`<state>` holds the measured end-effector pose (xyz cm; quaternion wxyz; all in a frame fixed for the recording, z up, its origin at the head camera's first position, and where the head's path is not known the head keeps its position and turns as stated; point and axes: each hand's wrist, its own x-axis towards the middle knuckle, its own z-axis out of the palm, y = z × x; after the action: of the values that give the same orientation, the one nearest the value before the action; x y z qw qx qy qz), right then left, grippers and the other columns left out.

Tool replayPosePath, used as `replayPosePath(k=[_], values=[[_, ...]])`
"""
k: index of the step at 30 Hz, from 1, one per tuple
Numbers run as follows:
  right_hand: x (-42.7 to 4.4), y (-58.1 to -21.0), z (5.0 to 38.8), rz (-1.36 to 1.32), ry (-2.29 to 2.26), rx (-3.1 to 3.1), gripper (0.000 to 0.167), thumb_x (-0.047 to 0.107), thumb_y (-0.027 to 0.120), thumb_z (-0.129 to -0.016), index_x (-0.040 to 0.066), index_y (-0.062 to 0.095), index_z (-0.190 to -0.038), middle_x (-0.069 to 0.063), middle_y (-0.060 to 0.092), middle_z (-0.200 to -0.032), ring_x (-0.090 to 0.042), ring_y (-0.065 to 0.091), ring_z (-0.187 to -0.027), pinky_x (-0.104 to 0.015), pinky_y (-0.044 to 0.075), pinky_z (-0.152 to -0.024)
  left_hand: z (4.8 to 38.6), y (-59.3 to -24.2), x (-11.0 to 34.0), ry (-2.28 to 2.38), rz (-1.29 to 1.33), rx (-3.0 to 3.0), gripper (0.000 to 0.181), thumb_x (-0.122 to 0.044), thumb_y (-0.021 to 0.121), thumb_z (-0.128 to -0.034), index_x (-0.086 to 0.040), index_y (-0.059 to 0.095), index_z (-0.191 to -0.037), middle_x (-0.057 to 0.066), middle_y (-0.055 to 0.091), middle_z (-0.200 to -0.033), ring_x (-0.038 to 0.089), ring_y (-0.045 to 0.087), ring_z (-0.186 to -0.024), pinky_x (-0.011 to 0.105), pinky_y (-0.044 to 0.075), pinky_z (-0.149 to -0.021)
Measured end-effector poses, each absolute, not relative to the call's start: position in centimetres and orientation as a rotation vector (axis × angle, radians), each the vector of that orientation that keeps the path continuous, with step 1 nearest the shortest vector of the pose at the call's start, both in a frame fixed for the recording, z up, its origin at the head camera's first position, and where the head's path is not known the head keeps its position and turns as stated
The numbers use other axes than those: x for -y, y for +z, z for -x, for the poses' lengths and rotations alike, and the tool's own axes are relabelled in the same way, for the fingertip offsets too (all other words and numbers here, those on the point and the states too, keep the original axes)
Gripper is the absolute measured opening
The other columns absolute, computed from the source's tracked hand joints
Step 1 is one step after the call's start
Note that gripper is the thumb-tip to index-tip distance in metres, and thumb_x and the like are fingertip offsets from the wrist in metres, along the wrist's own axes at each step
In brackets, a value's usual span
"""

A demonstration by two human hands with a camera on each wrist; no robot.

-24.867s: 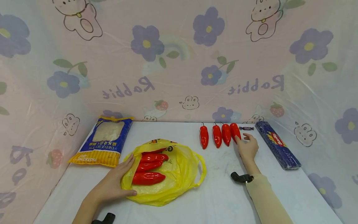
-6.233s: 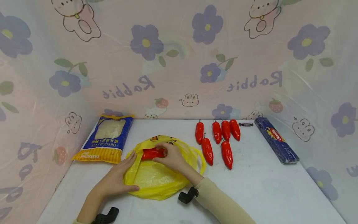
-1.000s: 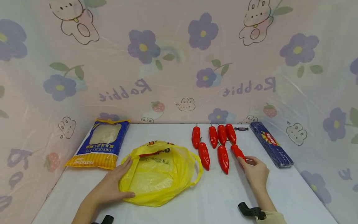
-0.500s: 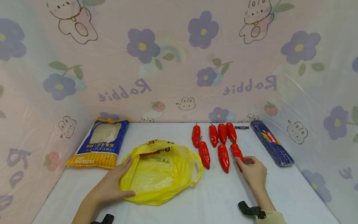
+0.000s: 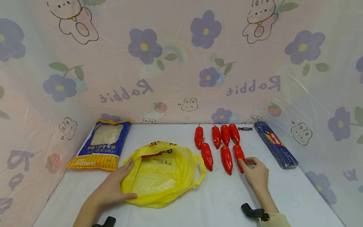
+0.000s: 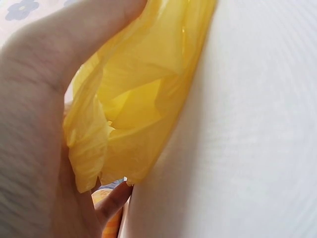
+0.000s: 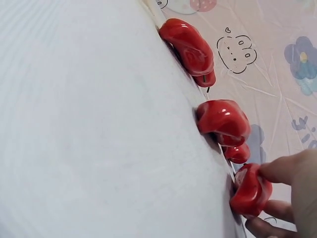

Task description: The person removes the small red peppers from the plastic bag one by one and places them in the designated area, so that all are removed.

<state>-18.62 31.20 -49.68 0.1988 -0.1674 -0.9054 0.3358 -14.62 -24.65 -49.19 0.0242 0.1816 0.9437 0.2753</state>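
Observation:
A yellow plastic bag (image 5: 158,179) lies on the table with its mouth spread toward me; no pepper shows inside. My left hand (image 5: 113,186) holds its left rim, thumb below and fingers above; the left wrist view shows the yellow film (image 6: 143,99) between them. My right hand (image 5: 256,173) pinches the lower end of a red chili pepper (image 5: 239,154) lying on the table. To its left lie another front-row pepper (image 5: 226,160) and a third (image 5: 206,156). In the right wrist view, thumb and fingers hold the pinched pepper (image 7: 250,191) from both sides.
Behind lies a back row of several red peppers (image 5: 225,135), with a small wrapped candy (image 5: 245,128) beside it. A blue spaghetti pack (image 5: 275,144) lies at the right, a blue-and-yellow pasta bag (image 5: 102,145) at the left. A patterned cloth (image 5: 175,94) hangs behind the table.
Peppers visible in the yellow bag earlier are gone from it; a front row has formed on the table. Lately my right hand shifted the pinched pepper slightly left, turning it straighter. Left hand stays put.

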Motion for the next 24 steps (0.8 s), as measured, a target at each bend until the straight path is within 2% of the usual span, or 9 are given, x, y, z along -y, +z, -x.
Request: replayPosePath(k=[7, 14, 18, 24], values=[[-31.1, -50.1, 18.5, 0.495, 0.92, 2.523, 0.046, 0.043, 0.077, -0.095, 0.001, 0.074, -0.113, -0.024, 0.076, -0.11, -0.034, 0.067, -0.089, -0.03, 0.048, -0.069, 14.2, -49.4, 24.8, 0.849, -0.55, -2.91, 0.123, -0.071, 0.084, -0.074, -0.014, 0.029, -0.169, 0.005, 0.023, -0.177, 0.05, 0.038, -0.151, 0.075, 0.033, -0.117], [-31.1, -50.0, 18.4, 0.492, 0.911, 2.527, 0.048, 0.045, 0.077, -0.095, 0.002, 0.074, -0.116, -0.023, 0.075, -0.112, -0.03, 0.063, -0.082, -0.027, 0.046, -0.065, 14.0, -49.6, 25.0, 0.84, -0.562, -2.912, 0.124, -0.072, 0.083, -0.0742, -0.013, 0.029, -0.169, 0.007, 0.023, -0.177, 0.05, 0.037, -0.151, 0.076, 0.032, -0.117], [-30.9, -49.0, 18.5, 0.452, 0.916, 2.504, 0.047, 0.043, 0.077, -0.095, 0.002, 0.074, -0.118, -0.023, 0.075, -0.112, -0.029, 0.062, -0.081, -0.025, 0.046, -0.062, 14.3, -49.4, 24.9, 0.823, -0.556, -2.919, 0.124, -0.072, 0.083, -0.0748, -0.015, 0.027, -0.169, 0.006, 0.022, -0.177, 0.05, 0.036, -0.152, 0.076, 0.03, -0.118], [-29.7, -46.7, 18.6, 0.321, 0.905, 2.509, 0.049, 0.042, 0.079, -0.094, 0.003, 0.074, -0.124, -0.021, 0.075, -0.112, -0.028, 0.06, -0.083, -0.022, 0.046, -0.062, 14.6, -48.8, 24.7, 0.827, -0.588, -2.917, 0.124, -0.07, 0.083, -0.0759, -0.011, 0.027, -0.169, 0.009, 0.022, -0.177, 0.052, 0.036, -0.152, 0.075, 0.031, -0.118]])
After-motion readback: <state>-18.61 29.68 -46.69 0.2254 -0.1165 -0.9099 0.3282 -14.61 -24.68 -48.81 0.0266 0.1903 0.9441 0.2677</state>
